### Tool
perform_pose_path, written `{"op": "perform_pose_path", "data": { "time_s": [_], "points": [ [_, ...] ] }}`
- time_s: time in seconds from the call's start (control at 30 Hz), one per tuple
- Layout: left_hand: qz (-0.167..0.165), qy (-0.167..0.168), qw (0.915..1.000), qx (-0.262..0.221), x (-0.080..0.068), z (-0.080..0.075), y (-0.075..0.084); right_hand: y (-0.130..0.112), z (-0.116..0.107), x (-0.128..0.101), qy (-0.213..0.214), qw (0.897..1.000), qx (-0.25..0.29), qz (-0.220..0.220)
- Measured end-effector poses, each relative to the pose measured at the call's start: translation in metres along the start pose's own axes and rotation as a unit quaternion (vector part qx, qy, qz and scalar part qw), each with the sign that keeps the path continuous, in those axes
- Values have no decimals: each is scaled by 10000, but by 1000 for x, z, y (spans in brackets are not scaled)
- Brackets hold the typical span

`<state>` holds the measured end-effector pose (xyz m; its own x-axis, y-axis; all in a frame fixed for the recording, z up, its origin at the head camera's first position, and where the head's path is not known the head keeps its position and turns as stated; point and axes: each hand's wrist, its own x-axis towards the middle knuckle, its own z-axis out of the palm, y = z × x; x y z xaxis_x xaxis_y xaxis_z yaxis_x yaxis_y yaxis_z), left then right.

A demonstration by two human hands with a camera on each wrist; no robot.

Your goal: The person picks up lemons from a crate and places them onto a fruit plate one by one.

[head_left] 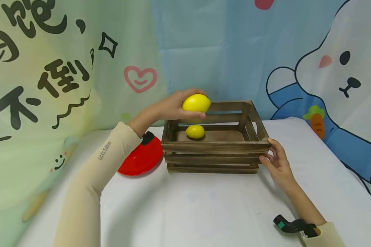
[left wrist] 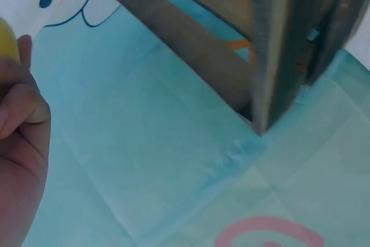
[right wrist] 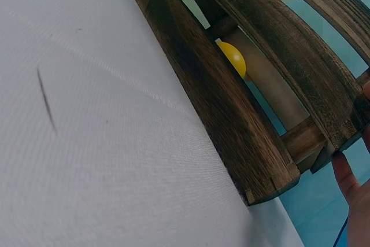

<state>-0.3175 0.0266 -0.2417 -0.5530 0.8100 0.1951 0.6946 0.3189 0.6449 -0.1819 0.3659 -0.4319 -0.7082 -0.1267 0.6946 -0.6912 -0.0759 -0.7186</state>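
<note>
My left hand (head_left: 173,104) grips a yellow lemon (head_left: 196,103) above the left half of a brown slatted wooden crate (head_left: 216,147). In the left wrist view, part of that hand (left wrist: 23,137) shows at the left edge, with the crate (left wrist: 277,50) at upper right. A second lemon (head_left: 195,131) lies on the crate floor, toward its left side; through the slats it shows in the right wrist view as a yellow curve (right wrist: 233,59). At the crate's front right corner, my right hand (head_left: 279,164) holds the wood, thumb on the front and fingers at the top edge.
A red plate (head_left: 142,159) with a dark leaf shape sits left of the crate, partly behind my left sleeve. White cloth (head_left: 204,206) covers the table. Behind it hangs a printed curtain (head_left: 191,61) with a cartoon bear and lettering. My right wrist wears a black strap (head_left: 296,226).
</note>
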Motion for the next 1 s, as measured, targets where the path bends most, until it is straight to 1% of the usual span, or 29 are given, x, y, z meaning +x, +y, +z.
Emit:
{"op": "perform_pose_path", "data": {
  "time_s": [0.13,0.3,0.37,0.43,0.5,0.53,0.6,0.7,0.77,0.83,0.9,1.0],
  "points": [
    [-134,300,9993,-166,-20,-7,-1,3,1,6,22,10000,43,11],
    [-193,841,9962,-90,-45,-14,-6,5,3,9,18,9999,128,51],
    [-229,1069,9940,-51,-56,-16,-9,5,4,7,30,9998,176,56],
    [-330,1285,9911,-68,-66,-17,-14,5,3,5,47,9997,232,66],
    [-511,1532,9868,-114,-78,-16,-21,6,3,2,53,9996,278,76],
    [-593,1661,9842,-165,-82,-15,-24,5,1,1,57,9996,273,74],
    [-857,1938,9769,-289,-90,-11,-31,3,-3,0,67,9996,283,52],
    [-1302,2336,9622,-518,-104,-3,-43,4,-4,0,47,9995,311,-6],
    [-1616,2518,9522,-619,-112,3,-53,5,-4,1,21,9992,382,-61],
    [-1915,2604,9438,-692,-118,9,-64,7,-2,2,-12,9990,439,-112],
    [-2288,2623,9347,-724,-124,16,-75,8,-1,2,-36,9989,450,-142],
    [-2893,2539,9176,-989,-131,25,-91,8,1,2,-42,9989,440,-167]
  ]
}}
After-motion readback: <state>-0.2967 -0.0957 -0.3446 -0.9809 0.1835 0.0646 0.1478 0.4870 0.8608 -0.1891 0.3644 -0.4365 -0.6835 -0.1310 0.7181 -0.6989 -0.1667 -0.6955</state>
